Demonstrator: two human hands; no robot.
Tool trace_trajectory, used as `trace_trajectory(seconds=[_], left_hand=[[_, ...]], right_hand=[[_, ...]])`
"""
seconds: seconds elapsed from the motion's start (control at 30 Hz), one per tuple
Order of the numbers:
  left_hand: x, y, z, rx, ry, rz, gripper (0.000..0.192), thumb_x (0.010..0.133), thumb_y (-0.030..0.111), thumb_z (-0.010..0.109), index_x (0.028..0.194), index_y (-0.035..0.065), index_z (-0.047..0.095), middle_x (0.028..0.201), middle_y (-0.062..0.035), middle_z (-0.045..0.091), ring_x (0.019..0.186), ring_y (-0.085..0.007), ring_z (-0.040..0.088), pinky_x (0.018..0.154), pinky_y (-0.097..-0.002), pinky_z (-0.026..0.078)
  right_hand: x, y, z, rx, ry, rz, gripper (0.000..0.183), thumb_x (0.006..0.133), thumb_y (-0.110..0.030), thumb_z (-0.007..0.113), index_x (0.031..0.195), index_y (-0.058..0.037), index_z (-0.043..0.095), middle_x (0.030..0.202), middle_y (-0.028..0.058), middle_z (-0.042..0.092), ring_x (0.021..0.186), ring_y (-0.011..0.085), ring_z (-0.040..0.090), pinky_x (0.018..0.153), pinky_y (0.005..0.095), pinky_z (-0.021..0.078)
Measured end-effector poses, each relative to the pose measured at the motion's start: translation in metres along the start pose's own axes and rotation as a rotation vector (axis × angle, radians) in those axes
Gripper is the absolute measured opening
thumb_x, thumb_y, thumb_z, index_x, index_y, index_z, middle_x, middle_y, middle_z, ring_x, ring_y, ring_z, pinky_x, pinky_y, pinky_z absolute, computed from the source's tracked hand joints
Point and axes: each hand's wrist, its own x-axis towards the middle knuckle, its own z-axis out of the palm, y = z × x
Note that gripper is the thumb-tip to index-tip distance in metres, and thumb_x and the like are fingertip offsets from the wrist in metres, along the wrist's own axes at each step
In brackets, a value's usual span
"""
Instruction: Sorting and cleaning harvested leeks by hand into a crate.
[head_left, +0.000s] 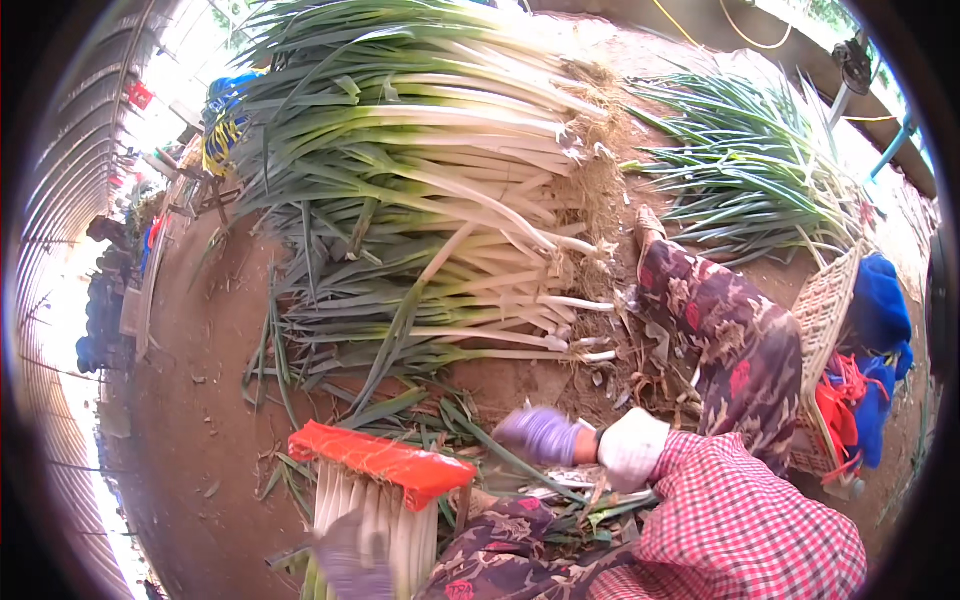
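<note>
A bundle of long green onions (420, 544) stands at the lower left, white stalks side by side. Red plastic film (382, 459) covers its root end, and some roots poke out beneath. My left hand (352, 555), in a greyish-purple glove, lies against the stalks; blur hides whether its fingers grip. My right hand (540, 436), in a purple knitted glove, is blurred by motion above the littered ground, to the right of the red film. Nothing can be made out in it. A loose green leaf (510, 457) runs just below that hand.
A large heap of long green onions (465, 187) lies ahead, roots to the right. Thinner green onions (750, 165) lie at the upper right. My leg (720, 322) extends beside a plastic basket (821, 307) with red plastic strips (844, 405) near it. Trimmed leaves (600, 517) litter the soil.
</note>
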Motion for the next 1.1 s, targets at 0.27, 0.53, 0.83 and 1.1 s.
trace_trajectory(seconds=[0.27,0.53,0.83,1.1], left_hand=[[0.063,0.119,0.098,-0.354,-0.468,0.4,0.034,0.083,0.024,0.067,0.116,0.0161,0.063,0.114,-0.0077,0.061,0.106,-0.0301,0.056,0.101,-0.0509,0.036],[0.063,0.083,0.148,-0.256,-0.504,0.297,0.039,0.081,0.023,0.066,0.119,0.0138,0.061,0.105,-0.0084,0.064,0.103,-0.0276,0.06,0.098,-0.0501,0.038],[0.052,0.093,0.184,-0.08,-0.418,0.35,0.073,0.074,0.013,0.071,0.141,0.0187,0.044,0.131,-0.0076,0.05,0.127,-0.0264,0.045,0.107,-0.0467,0.031],[0.07,0.049,0.195,-0.141,-0.17,0.36,0.02,0.079,0.012,0.057,0.093,0.0213,0.068,0.094,-0.0016,0.065,0.101,-0.0207,0.062,0.102,-0.0546,0.033]], right_hand=[[0.071,0.191,0.009,-0.431,0.389,0.467,0.04,0.086,-0.016,0.054,0.125,-0.0059,0.054,0.117,0.0219,0.06,0.105,0.0366,0.06,0.082,0.0459,0.0504],[0.043,0.151,0.066,-0.159,-0.115,0.622,0.024,0.087,-0.024,0.059,0.105,-0.0106,0.064,0.087,0.0157,0.07,0.083,0.0341,0.069,0.068,0.0429,0.0539],[-0.071,-0.005,0.001,0.701,-0.133,0.622,0.044,0.09,-0.033,0.065,0.124,-0.0062,0.057,0.093,0.0056,0.067,0.079,0.0139,0.06,0.07,0.0297,0.0498],[-0.201,-0.186,-0.171,0.424,-0.466,0.73,0.052,0.09,-0.031,0.064,0.133,-0.0039,0.05,0.095,0.0038,0.062,0.088,0.0102,0.057,0.076,0.0262,0.0457]])
